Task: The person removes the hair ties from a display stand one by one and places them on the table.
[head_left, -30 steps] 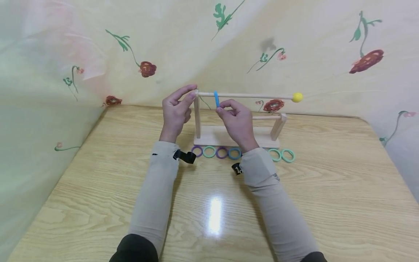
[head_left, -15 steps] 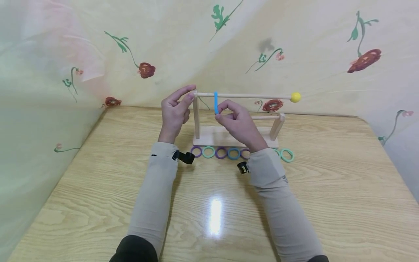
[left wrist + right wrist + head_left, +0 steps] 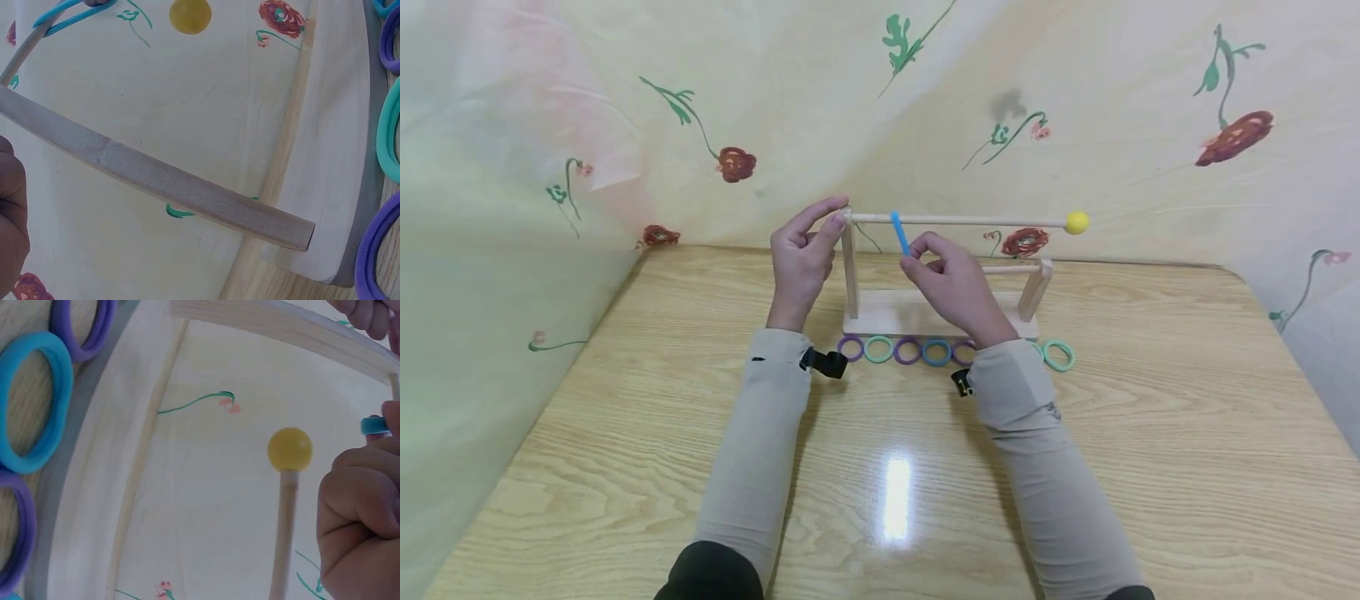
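Observation:
A blue hair tie [image 3: 900,235] hangs looped round the upper rod [image 3: 985,220] of a wooden stand [image 3: 883,315]. My right hand [image 3: 953,287] pinches its lower end between thumb and forefinger, pulling it slanted down to the right. In the left wrist view the tie [image 3: 78,20] looks stretched into a narrow loop on the rod. With thumb and forefinger, my left hand [image 3: 805,260] holds the top of the left post [image 3: 852,275], where the rod begins. A yellow ball [image 3: 1077,222] caps the rod's right end.
Along the stand's front edge lie several hair ties in a row, among them a purple one [image 3: 907,350], a blue one [image 3: 937,352] and a green one [image 3: 1058,356]. My right forearm covers part of this row. A lower rod [image 3: 285,531] ends in another yellow ball [image 3: 289,450].
My right hand has moved slightly right and down, and the blue tie's lower end has swung right with it. The tie stays on the rod; my left hand keeps its place.

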A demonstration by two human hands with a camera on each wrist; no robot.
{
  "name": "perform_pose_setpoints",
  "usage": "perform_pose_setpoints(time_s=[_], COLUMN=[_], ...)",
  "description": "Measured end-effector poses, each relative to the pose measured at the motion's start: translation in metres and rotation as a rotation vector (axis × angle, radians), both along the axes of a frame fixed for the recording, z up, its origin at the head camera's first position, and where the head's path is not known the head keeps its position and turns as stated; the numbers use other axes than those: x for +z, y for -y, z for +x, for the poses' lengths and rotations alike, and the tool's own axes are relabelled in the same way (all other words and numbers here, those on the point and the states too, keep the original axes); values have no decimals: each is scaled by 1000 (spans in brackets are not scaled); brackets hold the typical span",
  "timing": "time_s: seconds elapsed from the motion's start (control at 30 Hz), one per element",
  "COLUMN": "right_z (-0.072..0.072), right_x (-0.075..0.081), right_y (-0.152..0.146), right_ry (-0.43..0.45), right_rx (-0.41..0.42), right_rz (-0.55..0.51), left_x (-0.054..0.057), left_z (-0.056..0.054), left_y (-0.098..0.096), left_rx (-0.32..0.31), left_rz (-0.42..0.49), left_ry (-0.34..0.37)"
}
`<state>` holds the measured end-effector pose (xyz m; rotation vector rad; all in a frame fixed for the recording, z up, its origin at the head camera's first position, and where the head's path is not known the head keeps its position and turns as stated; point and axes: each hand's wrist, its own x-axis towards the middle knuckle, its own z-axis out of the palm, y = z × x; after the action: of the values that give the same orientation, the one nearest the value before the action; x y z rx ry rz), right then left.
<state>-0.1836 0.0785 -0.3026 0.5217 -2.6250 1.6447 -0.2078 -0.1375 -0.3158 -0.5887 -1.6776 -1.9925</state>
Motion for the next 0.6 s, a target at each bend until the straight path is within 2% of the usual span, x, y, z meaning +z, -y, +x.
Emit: perform_pose_setpoints(time_s=[0.23,0.6], right_z=[-2,1], right_x=[4,16], right_y=[-13,-53], right_ry=[-3,43], right_rx=[1,-78], right_rz=[32,148], left_x=[-1,0], left_z=[0,0], left_y=[0,0], left_rx=[15,21], left_rz=[-15,-28], left_ry=[-4,-18])
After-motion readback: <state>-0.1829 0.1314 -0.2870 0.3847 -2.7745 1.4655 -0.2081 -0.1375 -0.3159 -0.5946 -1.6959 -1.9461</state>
